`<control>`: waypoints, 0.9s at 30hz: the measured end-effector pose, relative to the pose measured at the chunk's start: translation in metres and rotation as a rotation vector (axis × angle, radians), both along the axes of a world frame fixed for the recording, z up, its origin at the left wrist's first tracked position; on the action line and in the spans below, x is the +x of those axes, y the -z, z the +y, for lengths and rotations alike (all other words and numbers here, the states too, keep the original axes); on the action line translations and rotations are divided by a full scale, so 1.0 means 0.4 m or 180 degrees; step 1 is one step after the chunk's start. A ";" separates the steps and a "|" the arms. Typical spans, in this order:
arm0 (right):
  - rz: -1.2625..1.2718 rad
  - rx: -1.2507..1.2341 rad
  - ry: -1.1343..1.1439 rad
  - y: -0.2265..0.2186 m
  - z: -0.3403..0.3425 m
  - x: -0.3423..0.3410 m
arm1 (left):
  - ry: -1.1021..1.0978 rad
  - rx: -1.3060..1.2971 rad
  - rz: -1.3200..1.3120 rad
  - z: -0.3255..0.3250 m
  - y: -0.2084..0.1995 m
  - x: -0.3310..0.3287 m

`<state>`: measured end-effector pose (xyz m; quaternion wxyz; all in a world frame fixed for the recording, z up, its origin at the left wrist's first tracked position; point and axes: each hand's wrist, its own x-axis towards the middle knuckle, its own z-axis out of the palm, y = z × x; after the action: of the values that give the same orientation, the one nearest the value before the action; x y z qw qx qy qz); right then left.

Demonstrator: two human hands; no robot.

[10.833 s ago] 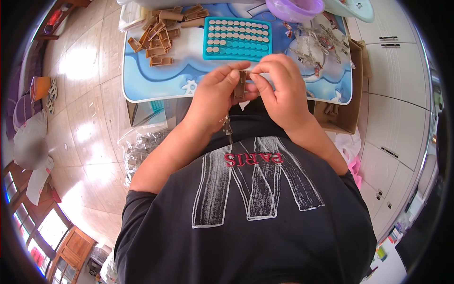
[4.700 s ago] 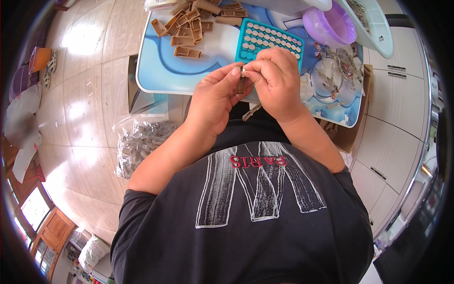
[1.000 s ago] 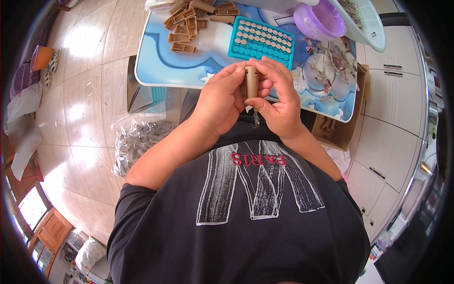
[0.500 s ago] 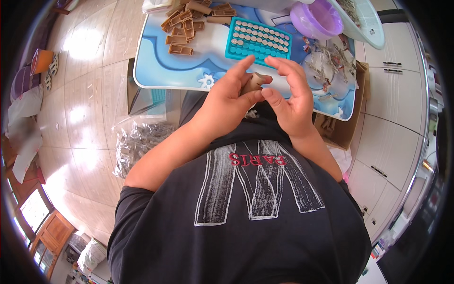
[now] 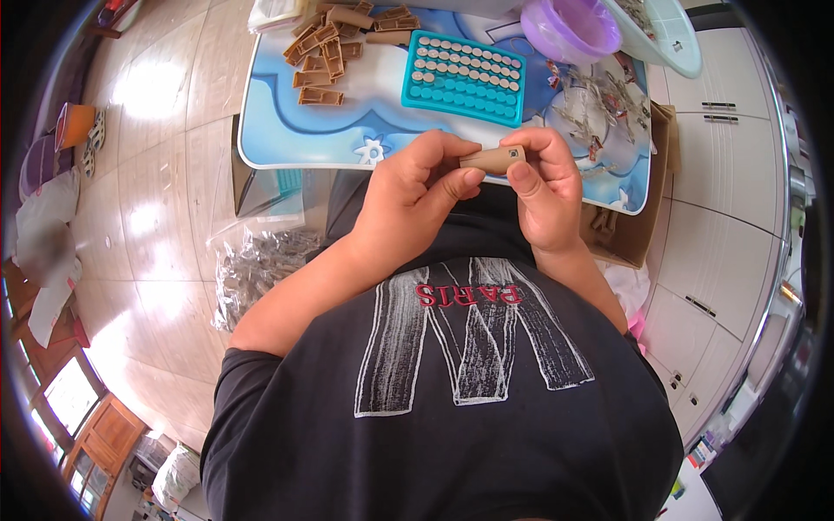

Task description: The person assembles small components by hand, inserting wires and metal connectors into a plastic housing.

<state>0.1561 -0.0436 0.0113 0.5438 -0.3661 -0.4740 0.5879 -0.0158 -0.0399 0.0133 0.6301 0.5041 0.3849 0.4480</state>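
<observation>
A tan plastic casing (image 5: 493, 160), long and rounded with a small dark square detail at one end, is held level between both hands above the table's near edge. My left hand (image 5: 413, 178) is closed on its left end, with thumb and fingers pinching it. At the other end, the thumb and index finger of my right hand (image 5: 552, 187) grip it near the dark detail. Beyond the hands lies a teal tray (image 5: 463, 104) with rows of small pale round pieces (image 5: 456, 57). Similar tan casings (image 5: 321, 95) are heaped at the table's far left.
A purple bowl (image 5: 573, 30) and a pale green basin (image 5: 673, 39) stand at the far right. Wrapped small parts (image 5: 599, 104) lie on the blue patterned table (image 5: 304, 130). A clear bag of parts (image 5: 261, 265) is left of my lap; a cardboard box (image 5: 662, 165) sits at right.
The casing has been turned from end-on to lengthwise across my hands. My right hand, fingers spread before, has closed on its right end. The view has shifted slightly.
</observation>
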 end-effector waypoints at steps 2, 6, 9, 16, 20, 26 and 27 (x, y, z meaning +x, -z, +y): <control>0.0041 0.0089 0.0071 0.005 -0.002 -0.004 | 0.0016 0.0169 0.0181 -0.003 -0.004 0.005; 0.0122 -0.0149 0.0167 0.036 -0.014 -0.007 | 0.0128 -0.0079 0.0209 0.005 -0.006 0.006; -0.0065 -0.0349 -0.0013 0.033 -0.031 -0.013 | 0.0809 -0.0970 -0.0361 0.024 0.011 -0.014; -0.2897 0.1336 0.1005 0.042 -0.044 0.121 | 0.0756 -0.1669 -0.0525 0.033 -0.006 -0.022; -0.3954 0.1476 0.1244 0.054 -0.045 0.167 | 0.0748 -0.1902 -0.1158 0.053 0.018 -0.022; -0.3897 0.1283 0.0963 0.038 0.003 0.177 | 0.0551 -0.2049 -0.1041 0.051 0.019 0.000; -0.4048 0.1476 0.0841 0.032 0.018 0.169 | 0.0512 -0.2011 -0.0980 0.050 0.017 0.001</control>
<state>0.2236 -0.0365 -0.0013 0.2914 -0.5688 -0.7658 0.0711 -0.0154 -0.0199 0.0066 0.8386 0.2398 0.3640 0.3266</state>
